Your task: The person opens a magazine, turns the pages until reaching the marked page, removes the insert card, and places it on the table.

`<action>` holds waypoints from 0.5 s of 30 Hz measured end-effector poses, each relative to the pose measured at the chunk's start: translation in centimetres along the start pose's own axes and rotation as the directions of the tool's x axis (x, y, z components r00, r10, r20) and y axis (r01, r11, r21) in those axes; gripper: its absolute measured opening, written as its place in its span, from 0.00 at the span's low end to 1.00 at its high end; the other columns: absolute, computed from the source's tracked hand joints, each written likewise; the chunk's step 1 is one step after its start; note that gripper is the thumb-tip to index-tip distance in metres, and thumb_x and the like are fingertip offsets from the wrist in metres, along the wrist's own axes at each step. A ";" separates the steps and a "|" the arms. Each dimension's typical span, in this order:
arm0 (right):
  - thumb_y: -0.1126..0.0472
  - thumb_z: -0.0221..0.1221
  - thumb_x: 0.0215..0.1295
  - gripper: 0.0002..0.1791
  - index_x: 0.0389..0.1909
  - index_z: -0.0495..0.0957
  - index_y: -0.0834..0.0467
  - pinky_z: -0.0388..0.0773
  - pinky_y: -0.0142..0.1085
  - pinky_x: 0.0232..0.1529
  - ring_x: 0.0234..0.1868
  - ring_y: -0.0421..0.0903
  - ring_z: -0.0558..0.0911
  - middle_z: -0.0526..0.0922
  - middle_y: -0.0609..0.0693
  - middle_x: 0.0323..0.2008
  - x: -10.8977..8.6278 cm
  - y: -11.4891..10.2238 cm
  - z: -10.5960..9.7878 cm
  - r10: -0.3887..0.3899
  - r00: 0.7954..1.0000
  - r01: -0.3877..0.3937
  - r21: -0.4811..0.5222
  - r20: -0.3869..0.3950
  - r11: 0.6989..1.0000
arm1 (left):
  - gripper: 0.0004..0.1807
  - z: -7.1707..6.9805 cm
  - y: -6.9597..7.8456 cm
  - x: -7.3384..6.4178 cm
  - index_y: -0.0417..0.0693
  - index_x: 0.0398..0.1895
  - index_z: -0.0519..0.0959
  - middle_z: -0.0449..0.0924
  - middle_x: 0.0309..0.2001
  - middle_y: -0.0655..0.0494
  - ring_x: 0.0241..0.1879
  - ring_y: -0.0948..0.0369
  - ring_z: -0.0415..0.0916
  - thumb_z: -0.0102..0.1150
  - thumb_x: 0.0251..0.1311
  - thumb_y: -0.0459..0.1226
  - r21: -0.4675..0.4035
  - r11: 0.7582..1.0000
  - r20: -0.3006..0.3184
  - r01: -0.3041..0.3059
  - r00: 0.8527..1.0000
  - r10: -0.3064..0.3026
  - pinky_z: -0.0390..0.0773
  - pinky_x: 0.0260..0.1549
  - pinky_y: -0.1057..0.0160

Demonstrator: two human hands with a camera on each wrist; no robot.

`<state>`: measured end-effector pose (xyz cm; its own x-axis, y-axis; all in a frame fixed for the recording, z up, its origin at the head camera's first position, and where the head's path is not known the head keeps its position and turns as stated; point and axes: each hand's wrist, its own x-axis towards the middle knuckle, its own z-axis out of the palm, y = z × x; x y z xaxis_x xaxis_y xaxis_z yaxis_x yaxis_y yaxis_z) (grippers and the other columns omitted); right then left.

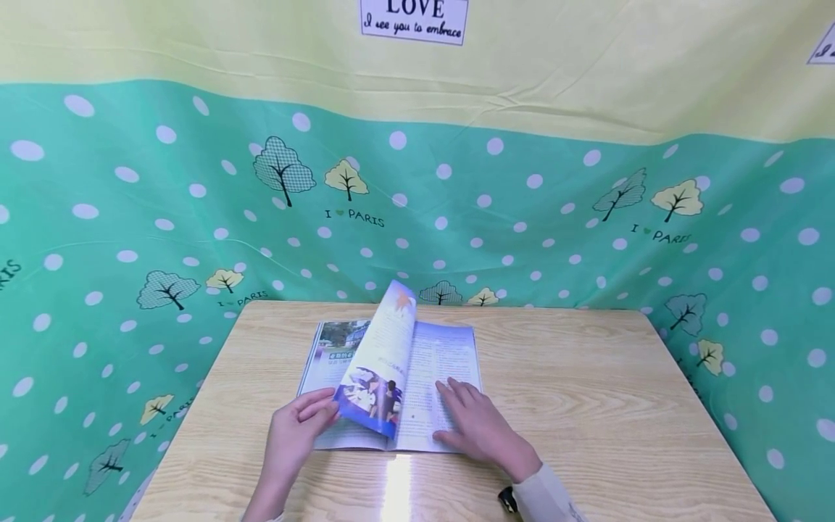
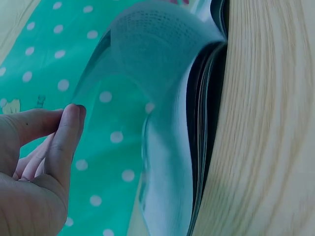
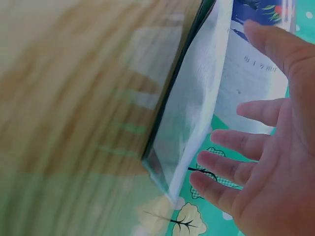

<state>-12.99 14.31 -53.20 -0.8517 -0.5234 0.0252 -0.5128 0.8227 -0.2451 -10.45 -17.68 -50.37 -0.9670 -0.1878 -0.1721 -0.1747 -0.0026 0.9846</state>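
An open magazine (image 1: 450,355) lies on the wooden table, its spine running away from me. My left hand (image 1: 296,428) pinches the lower outer corner of one lifted page (image 1: 391,341), which curls up over the left side and shows a picture along its bottom. In the left wrist view the thumb and fingertips of that hand (image 2: 49,147) meet at the page's edge, and the sheet bends in an arc. My right hand (image 1: 479,428) is at the right page with its fingers spread. The right wrist view shows this hand (image 3: 266,147) with straight, parted fingers beside the pages.
The wooden table (image 1: 587,377) extends to both sides of the magazine. A small black object (image 1: 507,499) sits by the right sleeve (image 1: 548,496). Behind the table hangs a green and yellow curtain (image 1: 443,174) with dots and trees.
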 end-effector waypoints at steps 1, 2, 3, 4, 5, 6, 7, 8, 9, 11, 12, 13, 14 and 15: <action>0.34 0.61 0.64 0.49 0.76 0.58 0.59 0.67 0.57 0.68 0.69 0.62 0.65 0.62 0.64 0.72 -0.1 0.0 0.0 0.006 1.000 -0.006 0.009 0.015 1.000 | 0.19 -0.4 0.0 -0.1 0.32 0.54 0.80 0.86 0.42 0.41 0.38 0.56 0.87 0.67 0.60 0.27 0.006 1.000 -0.010 0.005 1.000 -0.005 0.86 0.43 0.63; 0.33 0.61 0.62 0.50 0.76 0.58 0.59 0.66 0.57 0.69 0.70 0.62 0.64 0.62 0.64 0.72 -0.1 0.1 0.0 0.012 0.999 -0.013 0.019 0.035 1.000 | 0.19 -0.7 0.0 -0.1 0.32 0.55 0.80 0.86 0.43 0.41 0.38 0.57 0.87 0.67 0.60 0.28 0.011 1.000 -0.019 0.011 1.000 -0.010 0.86 0.43 0.63; 0.32 0.62 0.61 0.52 0.76 0.58 0.59 0.64 0.58 0.69 0.70 0.62 0.64 0.61 0.64 0.73 -0.2 0.1 0.0 0.019 0.998 -0.021 0.028 0.055 0.999 | 0.20 -1.1 -0.1 -0.2 0.32 0.55 0.79 0.86 0.43 0.42 0.39 0.57 0.86 0.68 0.60 0.28 0.019 1.000 -0.026 0.015 1.000 -0.014 0.86 0.43 0.63; 0.31 0.62 0.59 0.53 0.77 0.57 0.58 0.63 0.59 0.70 0.71 0.63 0.63 0.60 0.63 0.73 -0.3 0.2 0.0 0.028 0.996 -0.031 0.035 0.080 0.999 | 0.20 -1.3 -0.1 -0.2 0.32 0.56 0.79 0.86 0.43 0.42 0.39 0.58 0.86 0.68 0.60 0.29 0.025 0.999 -0.034 0.022 0.999 -0.021 0.86 0.43 0.63; 0.30 0.63 0.58 0.54 0.77 0.57 0.57 0.63 0.59 0.70 0.71 0.63 0.62 0.60 0.63 0.73 -0.3 0.2 0.0 0.034 0.994 -0.038 0.037 0.101 0.999 | 0.20 -1.6 -0.2 -0.2 0.32 0.56 0.79 0.86 0.44 0.42 0.39 0.58 0.86 0.68 0.60 0.29 0.018 0.999 -0.038 0.032 0.999 -0.031 0.86 0.44 0.63; 0.29 0.64 0.56 0.56 0.77 0.57 0.56 0.63 0.60 0.70 0.71 0.63 0.61 0.59 0.63 0.74 -0.4 0.2 0.0 0.038 0.992 -0.043 0.039 0.120 0.998 | 0.21 -1.9 -0.3 -0.3 0.32 0.57 0.79 0.86 0.44 0.43 0.39 0.58 0.86 0.68 0.60 0.29 0.018 0.999 -0.045 0.038 0.998 -0.038 0.86 0.44 0.62; 0.29 0.65 0.54 0.57 0.77 0.57 0.56 0.62 0.60 0.70 0.72 0.63 0.61 0.59 0.62 0.74 -0.4 0.2 0.0 0.041 0.990 -0.047 0.039 0.136 0.998 | 0.21 -2.2 -0.4 -0.3 0.32 0.57 0.79 0.86 0.44 0.43 0.40 0.58 0.86 0.68 0.61 0.29 0.013 0.999 -0.052 0.047 0.998 -0.046 0.85 0.45 0.62; 0.29 0.66 0.53 0.58 0.77 0.57 0.56 0.63 0.60 0.69 0.72 0.63 0.61 0.59 0.62 0.74 -0.4 0.3 0.0 0.040 0.988 -0.045 0.036 0.147 0.998 | 0.21 -2.4 -0.5 -0.4 0.32 0.57 0.78 0.86 0.45 0.43 0.40 0.58 0.86 0.68 0.61 0.29 0.007 0.999 -0.058 0.054 0.997 -0.053 0.85 0.45 0.62; 0.29 0.66 0.52 0.58 0.77 0.57 0.55 0.63 0.61 0.69 0.72 0.63 0.61 0.59 0.62 0.74 -0.5 0.3 0.0 0.038 0.987 -0.043 0.031 0.154 0.999 | 0.21 -2.6 -0.5 -0.4 0.32 0.57 0.78 0.86 0.45 0.43 0.40 0.58 0.86 0.67 0.61 0.29 0.004 0.998 -0.063 0.059 0.996 -0.059 0.85 0.46 0.61; 0.29 0.68 0.51 0.59 0.77 0.57 0.55 0.64 0.61 0.68 0.71 0.62 0.61 0.60 0.62 0.73 -0.5 0.3 0.1 0.034 0.986 -0.038 0.021 0.161 0.999 | 0.21 -3.1 -0.7 -0.5 0.31 0.58 0.77 0.86 0.45 0.43 0.40 0.58 0.86 0.66 0.62 0.29 -0.004 0.998 -0.074 0.069 0.995 -0.069 0.85 0.47 0.60; 0.30 0.68 0.50 0.59 0.77 0.57 0.55 0.65 0.61 0.68 0.71 0.62 0.61 0.60 0.62 0.73 -0.5 0.4 0.1 0.031 0.987 -0.034 0.018 0.160 0.999 | 0.21 -3.4 -0.8 -0.5 0.31 0.58 0.77 0.86 0.45 0.44 0.40 0.59 0.86 0.66 0.63 0.29 0.002 0.998 -0.080 0.070 0.994 -0.070 0.85 0.47 0.60; 0.30 0.69 0.50 0.58 0.77 0.57 0.55 0.65 0.61 0.68 0.71 0.62 0.62 0.60 0.62 0.73 -0.5 0.4 0.1 0.028 0.987 -0.031 0.015 0.158 0.999 | 0.21 -3.6 -0.9 -0.6 0.31 0.58 0.77 0.86 0.45 0.44 0.41 0.59 0.86 0.65 0.63 0.29 -0.001 0.997 -0.083 0.073 0.994 -0.073 0.84 0.47 0.60; 0.31 0.69 0.50 0.58 0.76 0.58 0.55 0.65 0.61 0.68 0.71 0.62 0.62 0.61 0.62 0.73 -0.5 0.4 0.1 0.026 0.987 -0.029 0.013 0.156 0.999 | 0.21 -3.8 -0.9 -0.6 0.31 0.59 0.76 0.86 0.45 0.43 0.41 0.59 0.86 0.65 0.63 0.29 -0.002 0.997 -0.086 0.074 0.994 -0.074 0.84 0.48 0.60; 0.31 0.69 0.50 0.58 0.76 0.58 0.55 0.65 0.60 0.68 0.71 0.61 0.62 0.61 0.62 0.73 -0.5 0.4 0.2 0.025 0.988 -0.027 0.011 0.155 1.000 | 0.22 -4.0 -1.0 -0.7 0.30 0.59 0.76 0.86 0.45 0.44 0.41 0.59 0.86 0.65 0.64 0.30 -0.001 0.997 -0.089 0.076 0.993 -0.076 0.84 0.48 0.60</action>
<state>-12.74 14.92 -53.48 -0.8373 -0.5307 -0.1313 -0.4886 0.8341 -0.2559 -8.91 -21.49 -51.09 -0.9305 -0.2740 -0.2432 -0.2480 -0.0175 0.9686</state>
